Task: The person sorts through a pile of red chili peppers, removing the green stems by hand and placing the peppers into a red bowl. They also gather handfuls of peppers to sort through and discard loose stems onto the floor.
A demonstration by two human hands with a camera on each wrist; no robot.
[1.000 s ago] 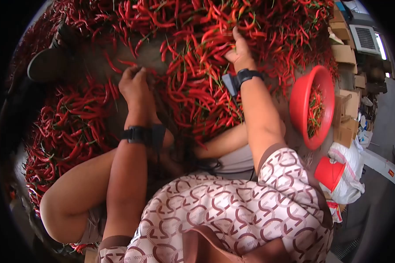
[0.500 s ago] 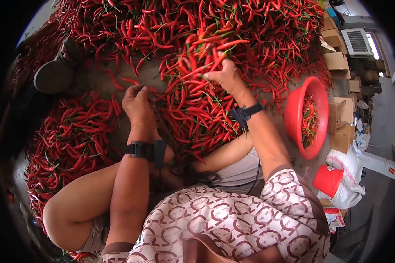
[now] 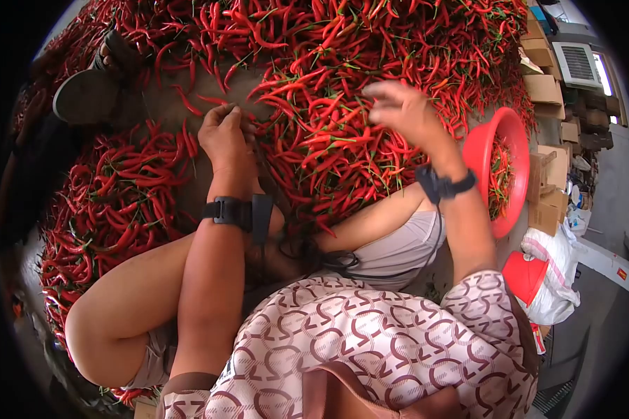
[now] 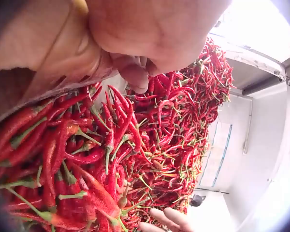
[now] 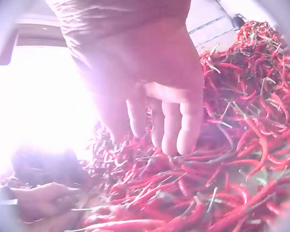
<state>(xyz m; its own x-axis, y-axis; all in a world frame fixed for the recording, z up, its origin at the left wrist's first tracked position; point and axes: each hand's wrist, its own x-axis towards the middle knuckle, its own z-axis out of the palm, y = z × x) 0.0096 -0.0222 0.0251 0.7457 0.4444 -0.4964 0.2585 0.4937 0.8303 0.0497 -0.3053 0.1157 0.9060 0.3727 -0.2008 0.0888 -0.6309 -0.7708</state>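
A large heap of red chilli peppers (image 3: 328,133) with green stems lies before me. Over it, my right hand (image 3: 407,115) is raised with its fingers extended and blurred. In the right wrist view the fingers (image 5: 171,123) point down over the chillies, and nothing shows in the hand. My left hand (image 3: 225,136) stays between this heap and a smaller chilli pile (image 3: 119,195), its fingers curled in against the thumb. From the left wrist, the curled fingers (image 4: 135,77) show no chilli in them; the inside of the palm is hidden.
A red basin (image 3: 481,150) with some chillies inside stands at the right. Beyond it are cardboard boxes (image 3: 548,188), a red bucket (image 3: 523,272) and a white sack (image 3: 559,279). A sandalled foot (image 3: 112,56) is at the upper left. My bent knees flank the near chillies.
My right hand was among the chillies, then lifted several with its fingers; now it is further right and nearer me, without them. The left hand has barely moved.
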